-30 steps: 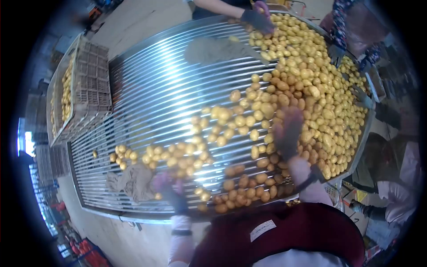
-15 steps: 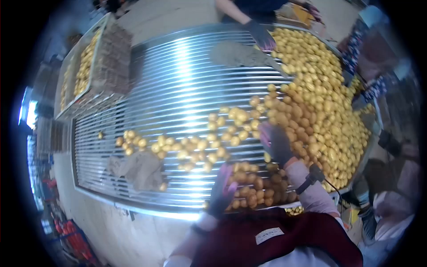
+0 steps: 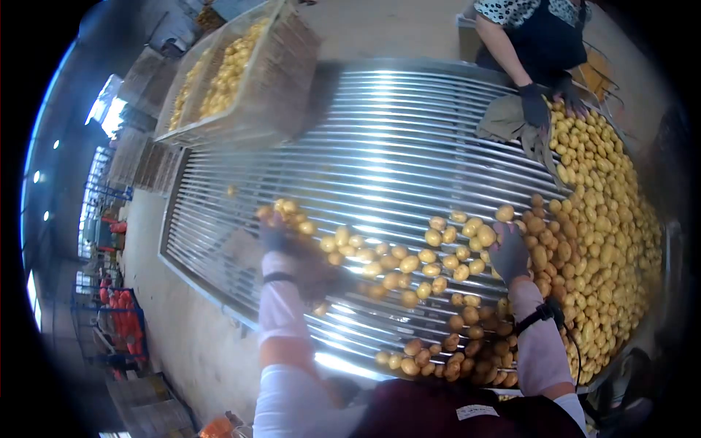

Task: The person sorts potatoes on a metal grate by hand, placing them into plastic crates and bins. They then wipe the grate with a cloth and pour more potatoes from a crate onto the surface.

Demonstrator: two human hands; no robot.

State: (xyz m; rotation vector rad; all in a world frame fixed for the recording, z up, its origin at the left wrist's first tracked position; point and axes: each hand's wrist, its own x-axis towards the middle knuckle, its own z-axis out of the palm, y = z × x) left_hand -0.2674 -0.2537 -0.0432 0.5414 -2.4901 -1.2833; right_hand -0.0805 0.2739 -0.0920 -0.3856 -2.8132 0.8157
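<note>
Potatoes (image 3: 438, 255) lie scattered across the ribbed metal counter (image 3: 380, 146), thin at the middle and heaped deep along the right rim. The right hand's fingers (image 3: 504, 241), in a dark glove, are spread flat and loosely open over a small cluster of them, touching the tops without closing on any. The left hand (image 3: 274, 237), also gloved, sits at the far end of the scattered line by a few potatoes, but it is blurred and I cannot tell whether its fingers are open or closed. A dark band circles each wrist (the right one trails a thin cord).

These potatoes look small, firm and round, light enough to sweep several at once; they would likely roll along the ribs, so cupping from behind or pinching across the middle seems safest. Skins may be dusty rather than slick.

Across the counter another person's gloved hand (image 3: 534, 108) rests on a brown cloth (image 3: 511, 120) beside the heap. A mesh crate (image 3: 234, 80) of potatoes stands at the upper left. A white label (image 3: 473, 412) on the wearer's dark red apron is too small to read
</note>
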